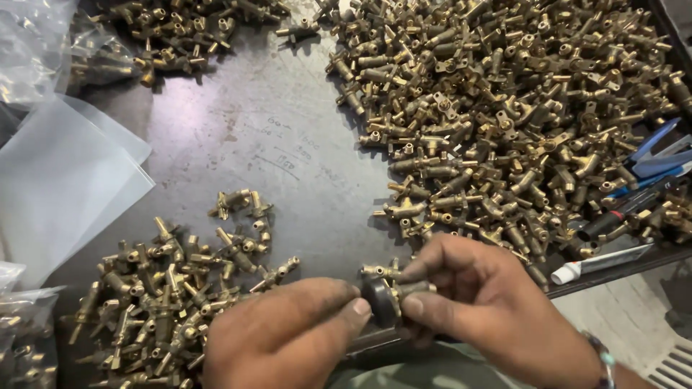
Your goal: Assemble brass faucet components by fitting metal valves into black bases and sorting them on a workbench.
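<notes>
My right hand [483,306] pinches a small brass valve fitting [417,288] between thumb and fingers at the table's near edge. My left hand [285,331] presses a dark round knob [380,301] against the end of that fitting with thumb and fingertips. A second brass fitting [380,271] lies just above the knob, touching my right fingers. Both hands sit close together, low in the head view.
A huge heap of brass fittings [504,108] covers the right of the dark metal table [288,144]. A smaller pile [166,288] lies at lower left. Clear plastic bags [65,173] sit left. Blue tools [656,162] and a white tube [602,263] lie at right.
</notes>
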